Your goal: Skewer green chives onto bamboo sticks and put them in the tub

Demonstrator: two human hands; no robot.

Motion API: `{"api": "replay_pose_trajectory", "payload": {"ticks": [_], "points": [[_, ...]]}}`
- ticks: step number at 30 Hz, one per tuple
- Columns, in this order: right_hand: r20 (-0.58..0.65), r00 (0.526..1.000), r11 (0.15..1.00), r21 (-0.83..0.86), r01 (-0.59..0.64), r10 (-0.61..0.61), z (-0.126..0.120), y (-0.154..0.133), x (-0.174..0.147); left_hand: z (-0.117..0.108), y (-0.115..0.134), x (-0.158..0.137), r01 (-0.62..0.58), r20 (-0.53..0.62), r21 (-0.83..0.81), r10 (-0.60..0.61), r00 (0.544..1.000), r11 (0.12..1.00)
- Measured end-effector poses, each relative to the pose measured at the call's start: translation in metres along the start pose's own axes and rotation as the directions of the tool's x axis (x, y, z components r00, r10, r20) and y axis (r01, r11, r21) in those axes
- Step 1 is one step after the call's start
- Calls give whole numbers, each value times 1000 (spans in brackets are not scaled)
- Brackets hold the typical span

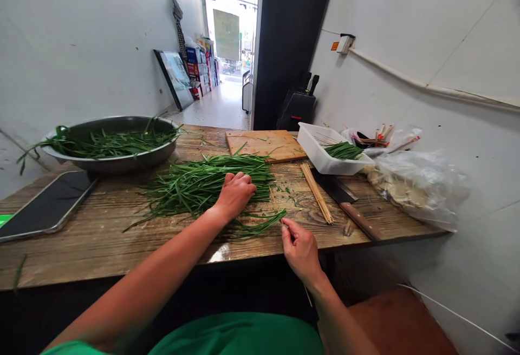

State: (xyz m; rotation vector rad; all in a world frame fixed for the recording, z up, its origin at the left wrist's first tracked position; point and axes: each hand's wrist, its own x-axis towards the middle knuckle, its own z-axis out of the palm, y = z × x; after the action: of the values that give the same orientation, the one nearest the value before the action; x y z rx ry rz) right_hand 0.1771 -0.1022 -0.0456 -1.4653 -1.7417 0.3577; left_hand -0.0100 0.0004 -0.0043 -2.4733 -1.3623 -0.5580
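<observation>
A heap of long green garlic chives (190,184) lies across the wooden table. My left hand (236,192) rests on the heap's right part, its fingers curled down into the stalks; the fingertips are hidden. Lower right, my right hand (299,249) pinches a thin bamboo skewer (307,295), whose lower end shows below the hand. A small separate bunch of chives (260,226) lies with its cut ends right at my right fingertips. To the right sits a bundle of bamboo skewers (317,194), beside a cleaver (359,221) with a wooden handle.
A metal basin (109,165) of chives stands back left, near a large phone (46,203). Behind the heap lies a cutting board (260,141). A white plastic tub (325,164) holds skewered chives; plastic bags (418,182) lie right of it. The table's front edge is close to my body.
</observation>
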Motion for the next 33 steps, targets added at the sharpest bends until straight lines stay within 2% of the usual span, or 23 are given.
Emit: {"api": "replay_pose_trajectory", "payload": {"ticks": [6,17,20,23,27,33], "points": [[5,1000,999,38,8,-8,0,0,0,-2,-4,2,46,-60,60,-42,997,997],[17,1000,1000,15,-6,6,0,0,-1,-9,-15,19,-36,39,83,33,999,996],[24,1000,1000,27,-6,5,-1,0,0,-11,-12,20,-27,-7,-7,27,1000,1000],[24,1000,1000,10,10,-10,-2,-1,2,-7,-6,18,58,-42,-178,-67,997,982],[28,999,1000,-26,18,-17,-4,-4,2,5,2,14,172,61,-394,-161,985,903],[42,999,999,-54,6,-4,-4,-6,4,9,4,16,250,77,-490,-245,967,835]]}}
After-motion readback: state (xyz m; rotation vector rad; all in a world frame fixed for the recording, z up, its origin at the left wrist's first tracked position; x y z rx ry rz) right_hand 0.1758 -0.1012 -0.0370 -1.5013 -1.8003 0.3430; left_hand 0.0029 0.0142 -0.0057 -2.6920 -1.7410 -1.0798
